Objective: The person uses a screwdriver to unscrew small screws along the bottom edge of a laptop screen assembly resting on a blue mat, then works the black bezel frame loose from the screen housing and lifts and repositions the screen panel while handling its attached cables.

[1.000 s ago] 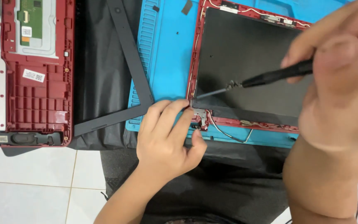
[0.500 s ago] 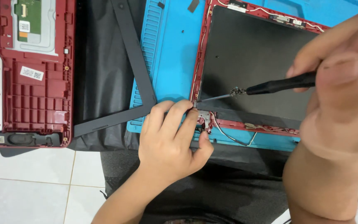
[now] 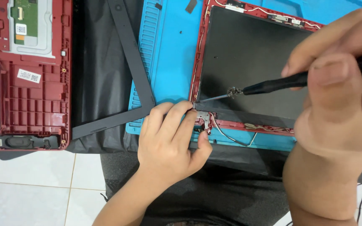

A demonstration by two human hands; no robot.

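**Head view: red lid shell under screwdriver, hinge corner pinned**

Head view, largest first. Blue mat (image 3: 168, 54) spread on worktop; red laptop base (image 3: 32, 100) well apart at left; loose black bezel strip (image 3: 133, 62) lying across mat edge. Red display lid (image 3: 248, 62) flat on mat, dark panel uppermost: judged light, thin, prone to flex; best held at frame edge, never by panel or loose cable. Left hand (image 3: 170, 144) pressed down, fingers on metal hinge bracket (image 3: 204, 119). Right hand (image 3: 340, 92) closed around screwdriver (image 3: 269, 87), tip at lid's lower left corner.

Left hand (image 3: 168, 142) lies flat, fingers spread; right hand (image 3: 340, 88) is raised, fingers pinched together.
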